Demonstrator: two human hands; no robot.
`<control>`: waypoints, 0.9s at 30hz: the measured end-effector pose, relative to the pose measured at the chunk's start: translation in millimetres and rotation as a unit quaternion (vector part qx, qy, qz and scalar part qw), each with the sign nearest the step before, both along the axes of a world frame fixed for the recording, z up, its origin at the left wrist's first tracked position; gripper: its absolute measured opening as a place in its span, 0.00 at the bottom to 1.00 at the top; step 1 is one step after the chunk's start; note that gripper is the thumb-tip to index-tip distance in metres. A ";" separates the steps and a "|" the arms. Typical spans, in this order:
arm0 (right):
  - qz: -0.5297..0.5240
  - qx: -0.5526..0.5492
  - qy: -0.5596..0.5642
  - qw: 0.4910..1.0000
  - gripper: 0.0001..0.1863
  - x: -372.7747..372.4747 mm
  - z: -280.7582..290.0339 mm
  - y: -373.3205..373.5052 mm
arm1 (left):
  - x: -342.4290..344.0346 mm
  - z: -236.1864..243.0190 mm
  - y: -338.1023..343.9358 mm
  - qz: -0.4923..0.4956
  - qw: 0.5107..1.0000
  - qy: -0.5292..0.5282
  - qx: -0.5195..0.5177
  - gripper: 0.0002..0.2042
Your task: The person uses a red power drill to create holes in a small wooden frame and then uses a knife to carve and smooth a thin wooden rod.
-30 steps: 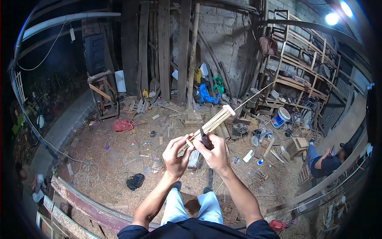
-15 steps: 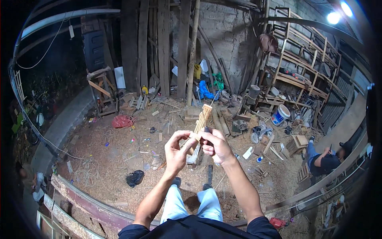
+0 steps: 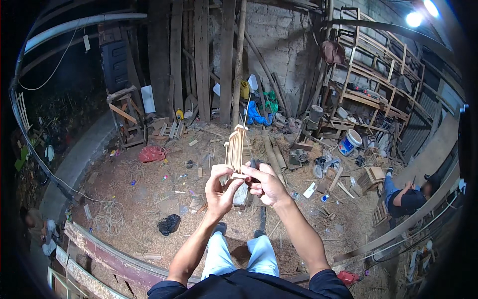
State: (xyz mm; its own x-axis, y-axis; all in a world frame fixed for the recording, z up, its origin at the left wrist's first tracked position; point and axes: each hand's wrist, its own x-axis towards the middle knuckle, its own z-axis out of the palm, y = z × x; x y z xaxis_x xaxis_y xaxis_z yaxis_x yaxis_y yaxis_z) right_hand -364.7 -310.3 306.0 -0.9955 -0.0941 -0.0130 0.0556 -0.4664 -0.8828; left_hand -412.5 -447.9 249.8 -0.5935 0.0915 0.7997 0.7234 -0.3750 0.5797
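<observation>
Between both hands [image 3: 219,193] [image 3: 271,187], slatted wooden piece [image 3: 236,150], fingers [image 3: 233,188] gripping it, dark object [image 3: 255,163] half hidden

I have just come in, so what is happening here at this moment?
Someone is handling a slatted wooden piece with both bare hands. The left hand holds its near end; the right hand meets it there and also holds a dark object, too small to identify. The piece is raised above a floor littered with scraps. Off to the right, another person appears to be sitting.
</observation>
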 end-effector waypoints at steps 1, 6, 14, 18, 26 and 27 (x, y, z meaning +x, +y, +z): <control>0.004 0.002 0.008 1.000 0.07 1.3 0.2 -0.2 | 0.8 -0.7 -1.2 0.002 1.000 -0.002 -0.007 0.17; 0.008 0.028 0.041 0.999 0.06 2.1 2.6 -2.6 | -4.0 3.2 -1.5 0.038 0.997 0.055 -0.032 0.16; 0.013 0.039 0.057 0.998 0.06 -3.4 -4.0 1.1 | -8.4 -5.2 2.9 0.047 0.997 0.053 -0.025 0.16; -0.005 0.084 0.066 0.994 0.07 -3.9 -2.3 2.9 | -10.3 -6.0 4.9 0.072 0.994 0.071 -0.041 0.17; -0.055 0.032 0.036 0.997 0.07 -2.3 -16.7 -0.6 | -19.1 -0.3 -0.8 0.148 0.973 0.144 -0.107 0.18; -0.054 0.040 0.046 0.997 0.08 -2.1 -18.6 -0.7 | -19.2 -0.4 -2.0 0.156 0.970 0.153 -0.107 0.18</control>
State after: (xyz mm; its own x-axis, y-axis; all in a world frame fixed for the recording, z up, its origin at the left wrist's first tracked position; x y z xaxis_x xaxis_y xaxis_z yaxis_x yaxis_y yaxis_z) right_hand -366.8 -311.0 287.4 -0.9970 0.0114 0.0766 -0.0749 -0.3936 -0.9162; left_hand -431.7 -449.9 249.4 -0.3567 0.1297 0.9252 0.9328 -0.0048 0.3603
